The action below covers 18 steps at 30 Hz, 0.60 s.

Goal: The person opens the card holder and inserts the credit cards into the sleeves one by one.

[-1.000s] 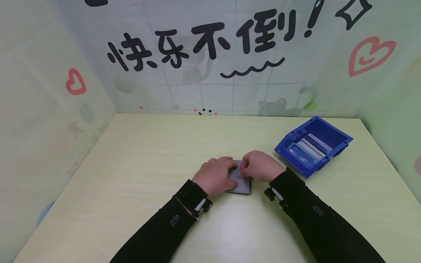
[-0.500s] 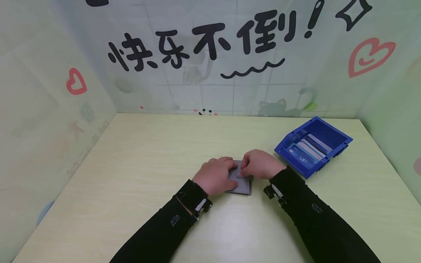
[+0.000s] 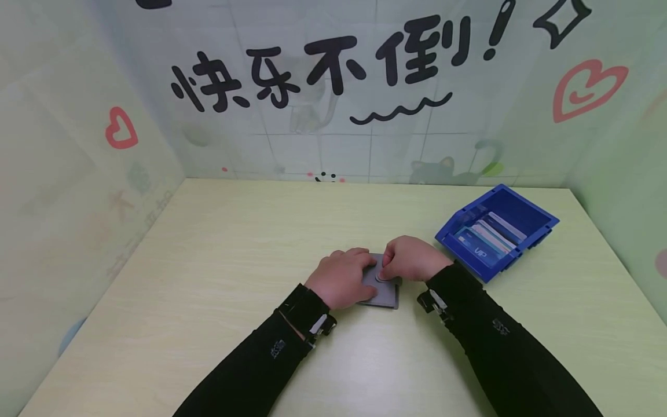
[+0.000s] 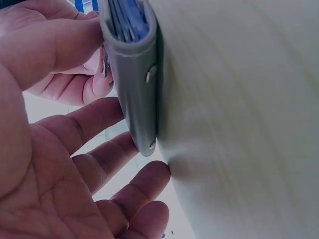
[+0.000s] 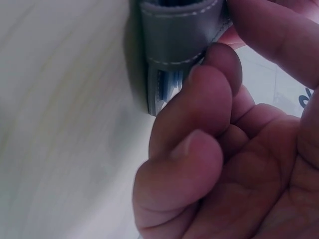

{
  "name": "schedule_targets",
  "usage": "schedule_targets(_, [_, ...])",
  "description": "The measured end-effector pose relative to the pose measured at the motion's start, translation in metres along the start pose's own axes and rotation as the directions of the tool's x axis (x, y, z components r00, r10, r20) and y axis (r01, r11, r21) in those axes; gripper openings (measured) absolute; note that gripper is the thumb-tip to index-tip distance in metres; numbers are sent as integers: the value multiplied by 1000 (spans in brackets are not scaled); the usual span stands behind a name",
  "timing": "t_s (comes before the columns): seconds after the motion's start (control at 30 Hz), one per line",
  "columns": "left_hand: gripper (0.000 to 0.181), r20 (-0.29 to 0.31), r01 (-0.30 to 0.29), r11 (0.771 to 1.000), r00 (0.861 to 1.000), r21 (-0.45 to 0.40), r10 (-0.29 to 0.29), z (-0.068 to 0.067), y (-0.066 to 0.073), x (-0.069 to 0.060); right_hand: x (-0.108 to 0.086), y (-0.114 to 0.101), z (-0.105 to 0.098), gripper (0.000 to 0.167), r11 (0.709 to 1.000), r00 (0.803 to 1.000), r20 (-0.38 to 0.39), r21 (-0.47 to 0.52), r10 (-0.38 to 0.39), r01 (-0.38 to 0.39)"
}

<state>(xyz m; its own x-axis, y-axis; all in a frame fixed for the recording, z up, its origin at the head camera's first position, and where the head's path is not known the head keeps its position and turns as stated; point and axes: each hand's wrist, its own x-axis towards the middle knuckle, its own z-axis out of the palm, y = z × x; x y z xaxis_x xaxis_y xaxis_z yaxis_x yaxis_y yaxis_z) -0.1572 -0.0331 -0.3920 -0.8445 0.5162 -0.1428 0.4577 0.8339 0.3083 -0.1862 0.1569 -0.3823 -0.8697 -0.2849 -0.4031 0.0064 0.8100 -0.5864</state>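
A grey card holder (image 3: 385, 298) with pale stitching lies flat on the table between both hands. Spread, nearly straight fingers of my left hand (image 3: 339, 281) press on its left part, with the thumb towards its near edge. My right hand (image 3: 414, 260) pinches the strap (image 5: 177, 37) at the card holder's right side between thumb and index finger, by a round snap (image 3: 380, 279). In the left wrist view the card edges (image 4: 128, 22) show at the holder's open end, and metal studs (image 4: 151, 74) sit along its side. The right fingertips partly hide the strap's end.
A blue open tray (image 3: 526, 202) stands tilted at an angle behind my right hand. Several cards (image 3: 484, 240) lean inside it, the front one marked VIP. Printed wall panels close off the table (image 3: 250, 231) at the back and on both sides.
Both hands stay at the card holder. The right hand and wrist have shifted very slightly up and away while still pinching the strap; the left hand keeps its place.
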Motion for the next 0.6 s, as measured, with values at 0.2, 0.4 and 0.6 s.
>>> schedule_targets(0.2, [56, 1, 2, 1000, 1000, -5, -2, 0, 0, 0, 1, -2, -2, 17, 1000, 1000, 12, -9, 2, -2])
schedule_targets(0.4, [56, 7, 2, 1000, 1000, -14, -1, 0, -1, 0, 0, -2, 0, 16, 1000, 1000, 12, -4, 14, -14])
schedule_targets(0.6, [57, 20, 6, 1000, 1000, -3, -6, 0, 0, -1, -3, 3, 1, 16, 1000, 1000, -6, 24, -13, 13])
